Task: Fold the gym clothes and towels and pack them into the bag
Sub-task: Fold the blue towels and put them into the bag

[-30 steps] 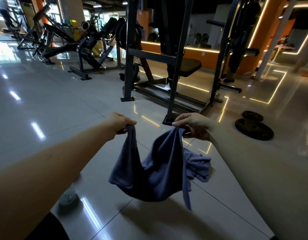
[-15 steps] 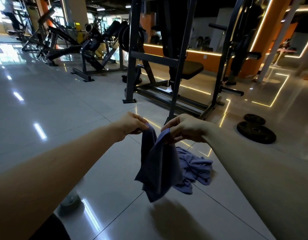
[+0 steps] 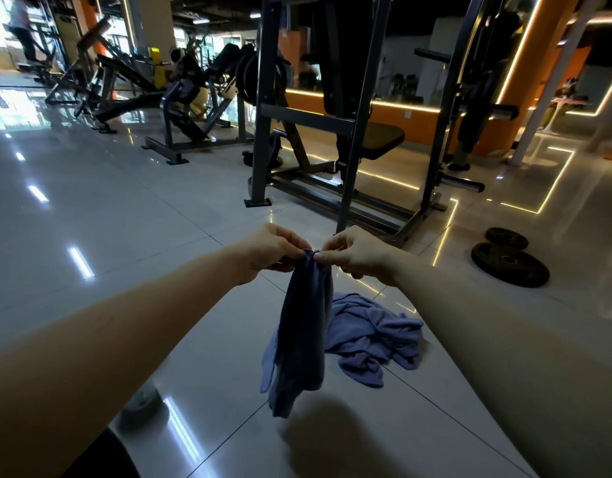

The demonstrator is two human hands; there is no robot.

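Blue cloth (image 3: 302, 326), towel or garment I cannot tell, hangs straight down from the fingers (image 3: 332, 244). It is doubled over, with its top corners held together where the left hand (image 3: 273, 251) and right hand (image 3: 358, 253) meet. Both hands pinch that upper edge, thumb against curled fingers. It looks light, soft and limp, so I judge it will sag and twist unless taken by corners or along a hem. Pinching the lower edge would likely give a clean second fold.

By count there are two blue pieces. One is held and the other, a crumpled cloth (image 3: 370, 336), lies on the floor (image 3: 125, 219) below and just right of the fingers. Two weight plates (image 3: 509, 265) lie farther right, well apart. No bag shows.
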